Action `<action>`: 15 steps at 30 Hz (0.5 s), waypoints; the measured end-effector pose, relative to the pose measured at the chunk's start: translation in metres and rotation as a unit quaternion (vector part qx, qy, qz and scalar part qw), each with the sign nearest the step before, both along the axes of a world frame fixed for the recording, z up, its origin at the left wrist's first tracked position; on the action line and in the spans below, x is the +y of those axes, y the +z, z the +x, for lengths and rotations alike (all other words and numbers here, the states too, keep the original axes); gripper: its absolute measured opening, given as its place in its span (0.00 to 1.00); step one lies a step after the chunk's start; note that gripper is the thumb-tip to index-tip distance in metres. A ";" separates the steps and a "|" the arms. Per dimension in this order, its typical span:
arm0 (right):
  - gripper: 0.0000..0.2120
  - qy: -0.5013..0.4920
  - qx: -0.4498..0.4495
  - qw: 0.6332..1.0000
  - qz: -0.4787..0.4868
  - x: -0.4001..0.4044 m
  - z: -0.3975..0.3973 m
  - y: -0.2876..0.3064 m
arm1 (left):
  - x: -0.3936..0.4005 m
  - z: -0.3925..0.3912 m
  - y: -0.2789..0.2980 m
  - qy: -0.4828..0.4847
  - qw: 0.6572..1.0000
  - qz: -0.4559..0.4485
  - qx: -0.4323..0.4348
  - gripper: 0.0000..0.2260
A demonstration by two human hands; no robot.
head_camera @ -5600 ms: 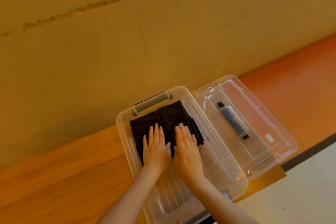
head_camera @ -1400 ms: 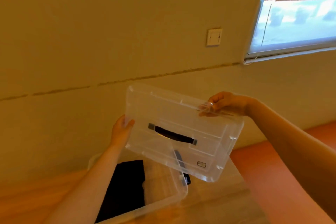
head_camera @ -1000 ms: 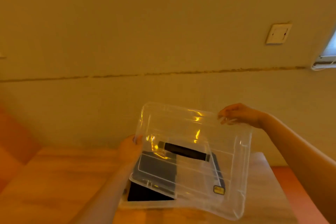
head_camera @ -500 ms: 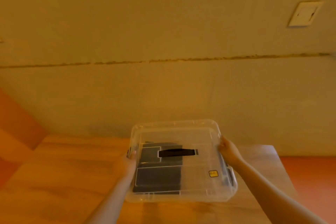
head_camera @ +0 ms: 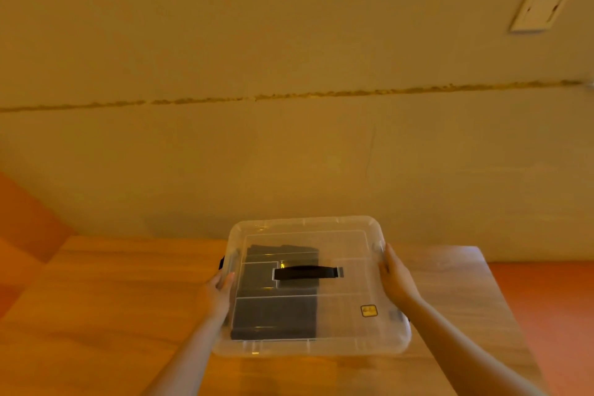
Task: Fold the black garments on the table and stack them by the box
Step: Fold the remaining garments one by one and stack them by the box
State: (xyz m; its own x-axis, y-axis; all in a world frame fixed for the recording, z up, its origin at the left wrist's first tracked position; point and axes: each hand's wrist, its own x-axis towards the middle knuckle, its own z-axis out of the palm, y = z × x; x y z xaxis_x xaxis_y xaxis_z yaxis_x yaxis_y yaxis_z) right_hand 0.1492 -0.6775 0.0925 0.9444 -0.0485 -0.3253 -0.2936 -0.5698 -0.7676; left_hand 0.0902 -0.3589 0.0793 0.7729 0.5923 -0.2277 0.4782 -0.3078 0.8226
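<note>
Head view: the clear lid [head_camera: 340, 309] now sits on the box, black garments [head_camera: 276, 315] inside, between left hand [head_camera: 218, 294] and right hand [head_camera: 397, 278], both open against its sides.

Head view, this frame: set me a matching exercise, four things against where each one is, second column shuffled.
Things:
1. black garments
2. black handle
3. left hand
4. right hand

Places:
A. at the right edge of the lid
B. at the middle of the lid's top
C. inside the clear box, in its left part
D. at the left edge of the lid

Pairs: 1-C, 2-B, 3-D, 4-A
</note>
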 end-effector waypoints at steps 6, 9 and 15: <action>0.26 -0.001 0.009 0.996 -0.093 -0.004 0.002 -0.017 | 0.001 -0.001 0.000 0.011 0.998 -0.062 0.027 0.20; 0.41 -0.131 0.093 0.987 -0.002 -0.007 0.005 -0.022 | 0.010 0.003 -0.003 0.054 0.974 -0.182 0.121 0.34; 0.30 -0.138 0.116 0.983 -0.025 -0.016 0.003 -0.020 | 0.010 0.006 -0.001 0.030 0.961 -0.217 0.166 0.29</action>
State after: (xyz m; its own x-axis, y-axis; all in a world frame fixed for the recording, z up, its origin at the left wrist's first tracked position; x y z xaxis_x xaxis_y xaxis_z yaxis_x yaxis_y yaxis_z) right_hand 0.1526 -0.6936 0.0725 0.7943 -0.3130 -0.5208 -0.6054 -0.4794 -0.6353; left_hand 0.0959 -0.3487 0.0782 0.5813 0.4277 -0.6922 0.7434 0.0667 0.6655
